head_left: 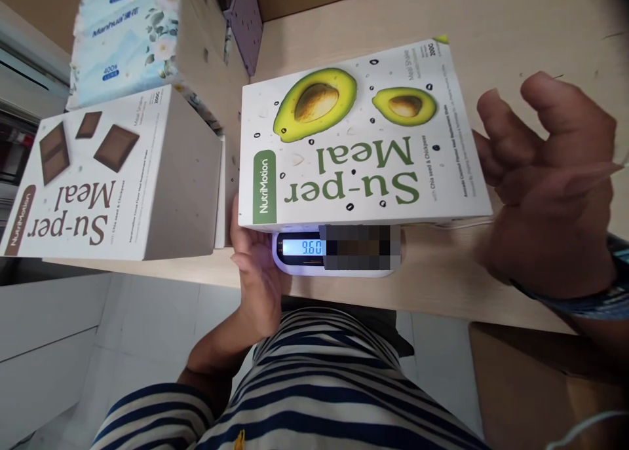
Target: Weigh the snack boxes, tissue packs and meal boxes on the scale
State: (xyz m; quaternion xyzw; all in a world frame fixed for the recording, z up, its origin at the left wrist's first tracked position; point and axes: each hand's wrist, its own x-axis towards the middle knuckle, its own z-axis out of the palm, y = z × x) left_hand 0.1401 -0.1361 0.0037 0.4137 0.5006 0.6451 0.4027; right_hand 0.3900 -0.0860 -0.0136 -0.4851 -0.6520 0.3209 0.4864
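A white meal shake box (339, 168) with avocado pictures and green lettering lies on a small digital scale (339, 272), its printing upside down to me. The scale's lit display reads 9.60, with its right part blurred out. My left hand (258, 280) is at the box's near left corner, beside the scale, thumb apart and fingers partly hidden behind the box; whether it presses on the box I cannot tell. Off the box's right side, my right hand (545, 155) is raised with fingers apart and slightly bent, holding nothing.
To the left stands another white meal shake box (181, 188) with chocolate pictures, near the table's front edge. Behind it are stacked tissue packs (122, 44) and a purple box (246, 27). A cardboard box (535, 384) sits below the table (515, 44) at right.
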